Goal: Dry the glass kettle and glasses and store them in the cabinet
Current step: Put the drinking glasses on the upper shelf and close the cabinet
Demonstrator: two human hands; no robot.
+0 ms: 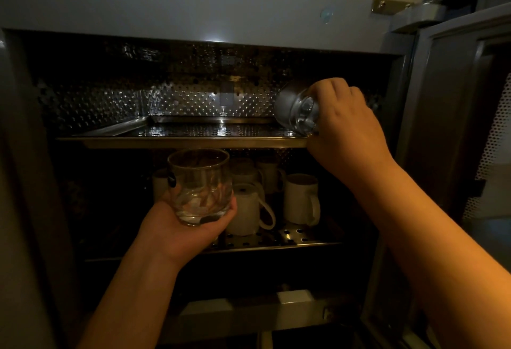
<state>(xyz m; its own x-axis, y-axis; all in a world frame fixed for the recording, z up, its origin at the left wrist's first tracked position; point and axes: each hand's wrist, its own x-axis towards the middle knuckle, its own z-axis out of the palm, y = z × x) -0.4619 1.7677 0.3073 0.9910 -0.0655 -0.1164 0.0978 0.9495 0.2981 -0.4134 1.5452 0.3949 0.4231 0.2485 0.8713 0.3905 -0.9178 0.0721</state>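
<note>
I'm well into the storing part, judging by where I stand: facing the open cabinet [193, 14], its door [453, 116] swung out to the right, with a glass in each hand.

My right hand [348, 124] is curled round a tumbler [296, 108], gripping it by the base and tipping it on its side, mouth pointing left into the cabinet. The glass sits right at the front right corner of the upper shelf [182, 142], a perforated metal tray. I can't tell whether it touches the tray yet or hangs just above it. Otherwise that shelf shows nothing on it from here.

My left hand [193, 227] cups a second tumbler [199, 185] from below, fingers wrapped under its base, upright, held in front of the lower shelf [304, 239]. It is not yet stored.

On the lower shelf stand several white mugs [301, 199], handles showing, grouped toward the middle and right.

So, as I read it: drying of these two glasses looks finished, since I see no cloth in either hand, though the light is too dim to check for droplets. Neither glass is set down yet. The glass kettle is not in view, neither on a shelf nor in a hand, so I can't say whether it is stored or still waiting. At least two placements remain.
</note>
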